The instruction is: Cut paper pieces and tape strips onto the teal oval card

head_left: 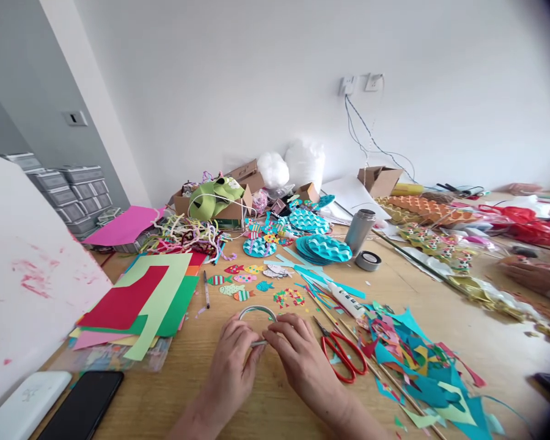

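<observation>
A thin, pale roll of tape (pixel 258 309) is held between my two hands above the near middle of the wooden table. My left hand (pixel 233 351) is closed around its left side, thumb underneath. On the other side my right hand (pixel 300 351) grips the rim, its fingertips meeting the left ones at the near edge. Just beyond lie several paper fish (pixel 244 296) in bright patterns and a small heap of coloured paper bits (pixel 289 298). Red-handled scissors (pixel 343 354) rest right of my right hand, blades pointing away.
Coloured paper sheets (pixel 165 305) and a pen (pixel 206 289) lie left, a phone (pixel 85 406) at the near left. Paper scraps (pixel 421 366), a glue bottle (pixel 346 299) and thin sticks (pixel 394 391) are right. Blue wavy discs (pixel 323 247) and a metal flask (pixel 361 231) stand farther back.
</observation>
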{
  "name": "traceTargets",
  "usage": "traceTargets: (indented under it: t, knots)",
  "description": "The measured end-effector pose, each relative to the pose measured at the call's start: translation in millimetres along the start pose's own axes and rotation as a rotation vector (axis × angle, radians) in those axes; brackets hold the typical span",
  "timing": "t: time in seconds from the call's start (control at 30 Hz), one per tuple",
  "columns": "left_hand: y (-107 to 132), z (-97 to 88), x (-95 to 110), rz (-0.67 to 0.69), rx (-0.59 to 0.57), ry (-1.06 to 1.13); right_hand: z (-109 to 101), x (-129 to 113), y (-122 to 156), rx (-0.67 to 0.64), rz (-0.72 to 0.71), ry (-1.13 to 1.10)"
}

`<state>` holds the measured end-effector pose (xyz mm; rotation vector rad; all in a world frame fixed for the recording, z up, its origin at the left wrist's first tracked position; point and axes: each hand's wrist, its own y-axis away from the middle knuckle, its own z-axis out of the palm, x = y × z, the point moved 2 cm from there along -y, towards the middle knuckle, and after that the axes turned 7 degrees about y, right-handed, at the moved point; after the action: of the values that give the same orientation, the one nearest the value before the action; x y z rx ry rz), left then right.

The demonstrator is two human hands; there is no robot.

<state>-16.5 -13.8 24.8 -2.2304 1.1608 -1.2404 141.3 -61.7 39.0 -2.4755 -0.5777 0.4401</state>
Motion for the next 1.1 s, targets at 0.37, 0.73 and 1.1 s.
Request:
traceTargets:
  t: [0.37, 0.73, 1.1]
  knots:
    - [-0.2, -0.9, -13.2, -0.405, 0.079, 0.54, 18.2, 2.1, -3.1, -0.011, 0.612, -0.971]
    - [0.7, 8.1, 2.2, -0.367, -0.148, 0.476, 18.0, -4.9, -2.7, 0.055, 0.617, -1.213]
    - [-1.2, -2.4, -1.5, -0.278, 0.003, 0.216, 8.7, 12.8, 1.6, 0.216, 0.662, -0.743]
